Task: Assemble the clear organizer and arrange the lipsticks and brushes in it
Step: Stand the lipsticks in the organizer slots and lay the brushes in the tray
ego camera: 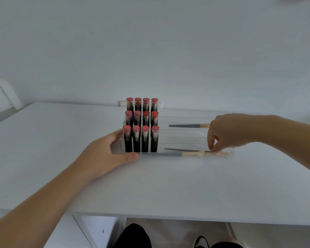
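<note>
A clear stepped organizer [183, 138] stands on the white table. Several black lipsticks [140, 126] with red tops fill three rising rows in its left part. My left hand [104, 153] cups the organizer's left front corner, thumb along the front edge. A grey-handled brush [186, 125] lies on an upper step. My right hand [231, 133] pinches the bristle end of a thin brush [184, 150] lying on the lowest step. A thicker brush [190, 154] with a cream ferrule lies along the organizer's front edge.
The white table [150, 185] ends at a front edge near my knees. A white wall rises close behind the organizer. A white chair back [2, 93] shows at the far left. Drawers [89, 230] sit under the table.
</note>
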A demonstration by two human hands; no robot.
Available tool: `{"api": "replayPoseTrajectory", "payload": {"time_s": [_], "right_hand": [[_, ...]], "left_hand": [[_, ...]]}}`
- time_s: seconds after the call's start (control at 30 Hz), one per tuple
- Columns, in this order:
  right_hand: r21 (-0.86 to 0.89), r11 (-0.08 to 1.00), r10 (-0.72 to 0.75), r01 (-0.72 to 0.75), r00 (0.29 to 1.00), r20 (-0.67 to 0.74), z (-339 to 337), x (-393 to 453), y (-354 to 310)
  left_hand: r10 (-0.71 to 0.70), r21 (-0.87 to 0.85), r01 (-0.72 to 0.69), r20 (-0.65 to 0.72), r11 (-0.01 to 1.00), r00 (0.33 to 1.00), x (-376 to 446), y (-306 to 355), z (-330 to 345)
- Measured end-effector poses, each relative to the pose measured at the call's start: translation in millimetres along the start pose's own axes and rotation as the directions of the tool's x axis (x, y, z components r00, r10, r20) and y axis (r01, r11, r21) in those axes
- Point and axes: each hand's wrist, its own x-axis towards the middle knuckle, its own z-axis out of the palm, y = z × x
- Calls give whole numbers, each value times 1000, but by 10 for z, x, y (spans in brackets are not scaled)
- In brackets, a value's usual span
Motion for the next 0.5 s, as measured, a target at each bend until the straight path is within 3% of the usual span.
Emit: {"api": "replayPoseTrajectory", "payload": {"time_s": [0.2,0.5], "right_hand": [[-86,996,-31,29,999,-18,15,-14,-16],[-14,998,-56,55,998,-35,61,-19,2]], "left_hand": [[9,-1,-9,1,1000,1000,-1,-11,3],[0,-8,0,6,1000,1000,-3,-14,-1]]}}
